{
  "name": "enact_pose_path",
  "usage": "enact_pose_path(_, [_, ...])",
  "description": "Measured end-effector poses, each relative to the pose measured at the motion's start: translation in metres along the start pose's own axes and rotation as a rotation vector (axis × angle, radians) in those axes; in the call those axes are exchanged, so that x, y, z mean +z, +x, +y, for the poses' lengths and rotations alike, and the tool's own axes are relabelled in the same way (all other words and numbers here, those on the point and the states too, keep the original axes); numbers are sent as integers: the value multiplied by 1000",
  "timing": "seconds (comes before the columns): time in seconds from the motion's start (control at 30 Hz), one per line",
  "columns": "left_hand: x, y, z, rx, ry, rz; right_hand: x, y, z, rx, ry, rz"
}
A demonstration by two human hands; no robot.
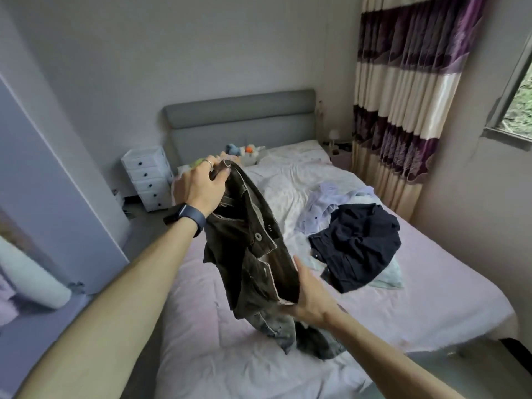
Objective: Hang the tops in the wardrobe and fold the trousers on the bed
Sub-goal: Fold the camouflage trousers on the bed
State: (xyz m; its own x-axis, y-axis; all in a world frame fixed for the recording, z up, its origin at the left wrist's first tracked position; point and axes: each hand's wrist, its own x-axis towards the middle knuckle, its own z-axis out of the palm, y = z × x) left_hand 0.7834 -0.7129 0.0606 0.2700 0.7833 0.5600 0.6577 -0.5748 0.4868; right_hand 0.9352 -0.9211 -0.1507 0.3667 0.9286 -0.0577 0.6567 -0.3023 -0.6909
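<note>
I hold a pair of dark brown trousers (250,254) up over the bed (431,298). My left hand (201,185) grips the far end of the waistband. My right hand (309,298) holds the near end from below, thumb on top. The open fly and button face me. The trouser legs (288,329) trail down onto the sheet. A dark navy top (357,243) lies crumpled to the right on the bed. A pale lilac shirt (325,205) lies partly under it. A light blue-green garment (388,277) peeks out beneath the navy top.
A grey headboard (239,116) stands at the far end, with soft toys (244,151) near the pillow. A white drawer unit (148,177) stands left of the bed. A pale wardrobe panel (43,182) is at the left. Striped purple curtains (403,96) hang at the right.
</note>
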Motion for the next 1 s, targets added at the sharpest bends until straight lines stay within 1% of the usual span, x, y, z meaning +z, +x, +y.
enact_pose_path(0.03, [-10, -9, -4, -19, 28, 2, -1, -4, -4, -5, -67, 45])
enact_pose_path(0.07, [-24, -21, -10, -60, 35, 1, -5, -8, -9, -21, -79, 120])
enact_pose_path(0.17, [-56, -42, -29, -190, 38, 38, -61, -3, -19, 41, 19, 409])
enact_pose_path(0.2, [-71, -47, -32, -214, 32, 54, -89, -2, -30, 16, 16, 499])
enact_pose_path(0.3, [-105, -57, -31, -253, -8, 118, -168, 0, -74, -124, -89, 634])
enact_pose_path(0.37, [-120, -57, -17, -269, -45, 152, -206, -1, -107, -144, -99, 706])
enact_pose_path(0.43, [-137, -50, 1, -258, -72, 193, -236, -4, -134, -125, -90, 766])
enact_pose_path(0.53, [-166, -32, 30, -212, -91, 258, -275, -15, -167, -153, -63, 851])
enact_pose_path(0.63, [-192, -18, 53, -151, -91, 330, -307, -28, -194, -181, -38, 972])
enact_pose_path(0.73, [-208, -11, 66, -123, -85, 375, -323, -35, -209, -172, -59, 1035])
enact_pose_path(0.8, [-214, -9, 74, -141, -110, 390, -327, -37, -214, -190, -60, 1055])
enact_pose_path(1.0, [-231, 3, 92, -189, -169, 432, -331, -34, -232, -285, 84, 1119])
